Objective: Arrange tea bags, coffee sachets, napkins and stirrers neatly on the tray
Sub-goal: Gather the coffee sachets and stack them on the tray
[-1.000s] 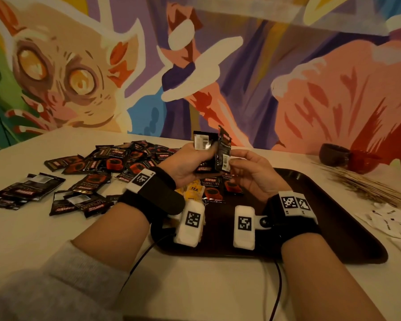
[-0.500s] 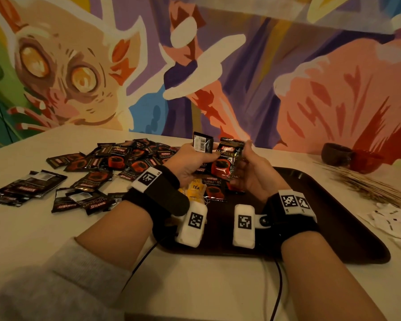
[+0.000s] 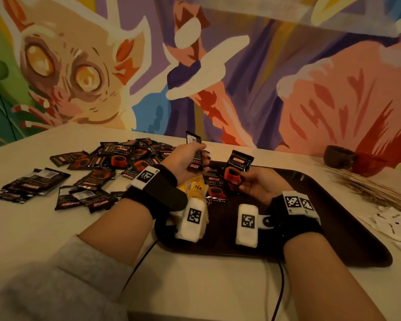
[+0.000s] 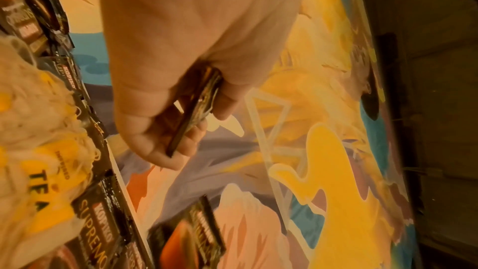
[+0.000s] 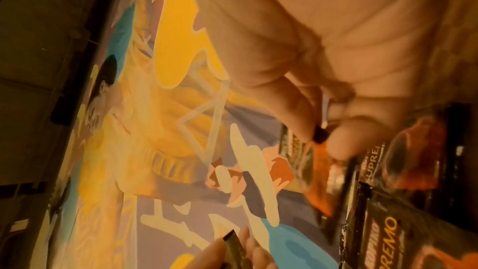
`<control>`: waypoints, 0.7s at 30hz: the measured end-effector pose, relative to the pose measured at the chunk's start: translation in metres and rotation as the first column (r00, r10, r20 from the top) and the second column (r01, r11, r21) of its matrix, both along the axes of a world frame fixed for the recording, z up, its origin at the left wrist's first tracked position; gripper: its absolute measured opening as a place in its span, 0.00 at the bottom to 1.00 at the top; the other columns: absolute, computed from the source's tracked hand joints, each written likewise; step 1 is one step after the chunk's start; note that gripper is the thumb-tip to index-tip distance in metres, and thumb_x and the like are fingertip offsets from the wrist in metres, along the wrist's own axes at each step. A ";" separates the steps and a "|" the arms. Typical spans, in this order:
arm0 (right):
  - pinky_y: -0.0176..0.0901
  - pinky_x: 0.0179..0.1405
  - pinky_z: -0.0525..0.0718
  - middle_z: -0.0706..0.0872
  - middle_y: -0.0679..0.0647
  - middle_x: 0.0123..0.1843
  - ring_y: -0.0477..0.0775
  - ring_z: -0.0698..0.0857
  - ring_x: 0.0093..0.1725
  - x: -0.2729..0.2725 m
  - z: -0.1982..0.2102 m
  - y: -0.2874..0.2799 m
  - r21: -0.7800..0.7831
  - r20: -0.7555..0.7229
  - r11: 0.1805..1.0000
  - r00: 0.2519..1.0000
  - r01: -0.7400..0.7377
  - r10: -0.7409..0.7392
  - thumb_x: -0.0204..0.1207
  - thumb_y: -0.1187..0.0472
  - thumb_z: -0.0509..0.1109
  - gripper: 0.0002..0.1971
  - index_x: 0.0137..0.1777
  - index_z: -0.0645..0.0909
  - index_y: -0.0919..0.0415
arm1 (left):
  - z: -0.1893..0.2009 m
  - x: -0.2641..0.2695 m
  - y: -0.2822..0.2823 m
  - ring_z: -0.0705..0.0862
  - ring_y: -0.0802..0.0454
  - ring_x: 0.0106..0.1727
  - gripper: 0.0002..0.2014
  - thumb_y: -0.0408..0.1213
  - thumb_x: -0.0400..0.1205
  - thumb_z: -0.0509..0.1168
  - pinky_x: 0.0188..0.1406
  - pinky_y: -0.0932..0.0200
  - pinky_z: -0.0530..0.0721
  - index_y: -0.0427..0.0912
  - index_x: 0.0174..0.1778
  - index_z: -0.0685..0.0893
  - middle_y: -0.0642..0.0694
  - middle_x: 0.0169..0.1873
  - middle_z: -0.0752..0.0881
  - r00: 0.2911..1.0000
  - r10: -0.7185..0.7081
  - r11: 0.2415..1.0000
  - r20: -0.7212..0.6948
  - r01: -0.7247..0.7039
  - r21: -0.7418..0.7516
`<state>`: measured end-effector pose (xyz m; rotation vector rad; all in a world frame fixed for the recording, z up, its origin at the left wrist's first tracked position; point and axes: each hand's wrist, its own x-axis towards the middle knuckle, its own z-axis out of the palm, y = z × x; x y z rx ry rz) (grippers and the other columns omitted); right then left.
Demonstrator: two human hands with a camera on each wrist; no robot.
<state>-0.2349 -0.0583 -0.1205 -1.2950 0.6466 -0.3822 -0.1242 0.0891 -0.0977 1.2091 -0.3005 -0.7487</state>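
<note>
While both your hands sit above the near-left part of the tray (image 3: pixel 347 218), each has coffee in it. Your left hand (image 3: pixel 183 162) grips a small stack of coffee sachets (image 3: pixel 196 158) edge-on between thumb and curled fingers; one sachet pokes up above the knuckles. The left wrist view confirms the clamp: dark stack edge wedged between thumb and fingers (image 4: pixel 191 144).

Your right hand (image 3: pixel 262 187) pinches a single Kopiko sachet (image 3: pixel 237 169) by its lower end, printed face toward you, tilted slightly right. It's held apart from the left-hand stack. The right wrist view is blurred, so exact finger placement on it is hard to call.

On the tray under your hands: a yellow tea bag (image 3: pixel 196 187) and flat sachets (image 3: pixel 214 185) just beside it, touching or overlapping.

Loose sachet pile (image 3: pixel 97 170) is spread on the table (image 3: pixel 195 286) left of the tray. Stirrers (image 3: pixel 366 185) lie fanned on the table right of the tray, white paper packets (image 3: pixel 394 224) nearer you, two dark bowls (image 3: pixel 352 159) behind.
</note>
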 end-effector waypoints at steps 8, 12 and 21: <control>0.39 0.26 0.71 0.81 0.58 0.41 0.50 0.75 0.31 -0.004 0.001 -0.010 -0.102 -0.365 0.991 0.930 -0.082 0.040 0.68 0.72 0.65 0.20 0.62 0.77 0.67 | -0.001 0.005 0.006 0.80 0.49 0.37 0.07 0.36 0.84 0.62 0.38 0.51 0.81 0.40 0.55 0.80 0.43 0.36 0.82 0.998 -0.042 0.992 -0.049 0.047 0.120; 0.39 0.26 0.72 0.79 0.58 0.38 0.50 0.75 0.29 0.001 -0.002 -0.007 -0.131 -0.470 0.975 0.877 -0.180 0.099 0.71 0.74 0.67 0.13 0.56 0.79 0.68 | -0.001 0.003 0.006 0.84 0.46 0.44 0.09 0.37 0.82 0.63 0.41 0.51 0.82 0.39 0.56 0.81 0.39 0.48 0.85 0.994 -0.096 0.982 -0.043 0.101 0.159; 0.35 0.31 0.78 0.83 0.59 0.38 0.49 0.79 0.31 0.019 0.019 -0.013 -0.289 -0.601 0.916 0.798 -0.277 0.052 0.73 0.71 0.71 0.12 0.57 0.81 0.68 | -0.002 0.002 0.006 0.85 0.42 0.52 0.17 0.37 0.84 0.62 0.47 0.48 0.84 0.39 0.68 0.79 0.37 0.58 0.84 0.986 -0.121 0.986 -0.113 0.132 0.100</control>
